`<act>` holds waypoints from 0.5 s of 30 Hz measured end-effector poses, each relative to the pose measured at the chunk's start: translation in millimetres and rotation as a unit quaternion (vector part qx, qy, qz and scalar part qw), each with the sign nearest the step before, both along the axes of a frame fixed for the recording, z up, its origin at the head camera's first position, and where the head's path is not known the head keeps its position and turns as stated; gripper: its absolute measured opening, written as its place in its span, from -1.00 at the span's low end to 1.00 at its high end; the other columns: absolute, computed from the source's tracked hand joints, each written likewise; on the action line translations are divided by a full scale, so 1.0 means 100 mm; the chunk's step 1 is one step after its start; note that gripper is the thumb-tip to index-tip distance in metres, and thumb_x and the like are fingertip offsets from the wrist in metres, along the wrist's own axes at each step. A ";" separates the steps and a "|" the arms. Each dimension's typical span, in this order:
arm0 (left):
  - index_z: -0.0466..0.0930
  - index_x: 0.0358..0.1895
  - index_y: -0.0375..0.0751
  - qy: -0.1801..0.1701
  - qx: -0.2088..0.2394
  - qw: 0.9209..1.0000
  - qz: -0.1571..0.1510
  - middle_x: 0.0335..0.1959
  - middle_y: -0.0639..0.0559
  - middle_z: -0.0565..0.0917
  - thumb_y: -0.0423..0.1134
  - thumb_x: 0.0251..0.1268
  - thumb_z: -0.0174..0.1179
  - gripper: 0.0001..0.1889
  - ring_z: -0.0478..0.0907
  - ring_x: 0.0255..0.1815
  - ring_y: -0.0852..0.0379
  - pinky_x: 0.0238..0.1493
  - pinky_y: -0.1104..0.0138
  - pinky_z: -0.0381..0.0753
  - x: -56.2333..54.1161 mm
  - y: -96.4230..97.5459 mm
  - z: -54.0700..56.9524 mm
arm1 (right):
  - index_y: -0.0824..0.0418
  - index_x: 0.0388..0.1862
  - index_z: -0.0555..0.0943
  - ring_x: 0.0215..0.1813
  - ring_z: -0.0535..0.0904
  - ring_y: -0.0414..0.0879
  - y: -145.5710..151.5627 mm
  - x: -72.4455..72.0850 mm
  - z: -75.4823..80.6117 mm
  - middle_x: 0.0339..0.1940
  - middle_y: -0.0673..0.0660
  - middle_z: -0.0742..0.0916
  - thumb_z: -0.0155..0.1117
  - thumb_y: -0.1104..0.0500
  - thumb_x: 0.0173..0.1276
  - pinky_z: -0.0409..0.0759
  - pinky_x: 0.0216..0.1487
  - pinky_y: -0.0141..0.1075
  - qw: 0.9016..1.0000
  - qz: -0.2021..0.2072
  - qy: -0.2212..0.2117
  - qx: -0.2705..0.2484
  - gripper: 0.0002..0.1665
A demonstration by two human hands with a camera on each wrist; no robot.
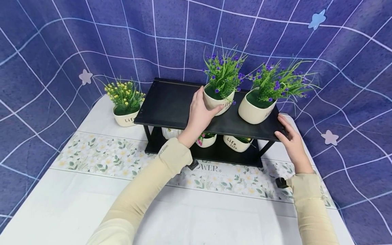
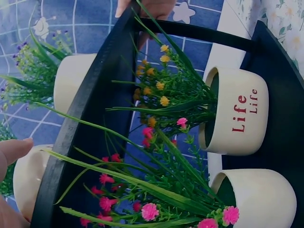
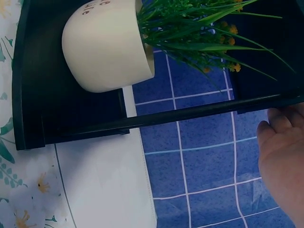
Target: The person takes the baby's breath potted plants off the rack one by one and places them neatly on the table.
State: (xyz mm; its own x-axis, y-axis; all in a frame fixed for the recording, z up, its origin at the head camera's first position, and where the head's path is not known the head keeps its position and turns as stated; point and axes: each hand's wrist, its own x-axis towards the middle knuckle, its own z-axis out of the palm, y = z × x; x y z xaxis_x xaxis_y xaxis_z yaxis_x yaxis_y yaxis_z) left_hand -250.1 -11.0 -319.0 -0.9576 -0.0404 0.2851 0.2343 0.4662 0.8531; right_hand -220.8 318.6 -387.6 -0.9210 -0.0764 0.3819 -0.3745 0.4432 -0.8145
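On the black two-tier shelf, my left hand holds a cream flowerpot with purple flowers, its thumb across the front and fingers along the left side. Close to its right sits a second purple-flowered pot, leaning slightly. My right hand grips the right end of the top board, thumb near the front corner. The right wrist view shows its fingertips curled against the board's end. On the lower tier, the left wrist view shows an orange-flowered pot and a pink-flowered pot.
Left of the shelf, a yellow-flowered pot stands on the white table. A white ribbed pot is partly hidden on the lower tier. A blue grid-patterned curtain surrounds the table's back and sides. Printed flowers band the tablecloth.
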 end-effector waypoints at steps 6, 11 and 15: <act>-0.10 0.56 -0.20 -0.017 0.003 1.000 0.007 0.53 -0.15 0.12 0.07 0.12 0.38 0.07 0.12 0.55 -0.07 0.53 0.10 0.20 -0.04 0.04 -0.01 | 0.32 0.47 0.25 0.50 0.13 -0.42 -0.01 0.01 0.00 0.53 0.29 0.27 0.11 0.34 0.44 0.14 0.34 -0.76 1.000 0.003 0.005 -0.007 -0.36; -0.13 0.56 -0.20 -0.023 0.003 1.000 0.014 0.53 -0.14 0.12 0.06 0.11 0.40 0.08 0.12 0.54 -0.05 0.53 0.14 0.21 -0.09 0.08 -0.03 | 0.33 0.47 0.26 0.48 0.14 -0.45 -0.01 0.01 -0.01 0.53 0.28 0.28 0.10 0.35 0.44 0.15 0.34 -0.76 1.000 0.002 0.007 -0.008 -0.37; -0.14 0.56 -0.21 -0.025 0.003 0.999 0.023 0.52 -0.16 0.13 0.08 0.08 0.41 0.12 0.15 0.53 -0.05 0.51 0.15 0.24 -0.12 0.12 -0.03 | 0.33 0.46 0.26 0.48 0.15 -0.45 -0.01 0.00 -0.02 0.53 0.28 0.28 0.10 0.36 0.43 0.15 0.34 -0.76 1.000 -0.002 0.009 -0.006 -0.37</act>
State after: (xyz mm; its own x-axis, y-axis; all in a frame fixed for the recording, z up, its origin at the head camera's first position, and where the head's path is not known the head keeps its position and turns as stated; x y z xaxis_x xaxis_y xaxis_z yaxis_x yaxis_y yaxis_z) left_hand -262.5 1.0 -322.0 -0.9676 -0.0873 0.2368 0.1696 0.4699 0.8663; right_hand -220.6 317.5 -389.2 -0.9143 -0.0683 0.3993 -0.3875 0.4346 -0.8130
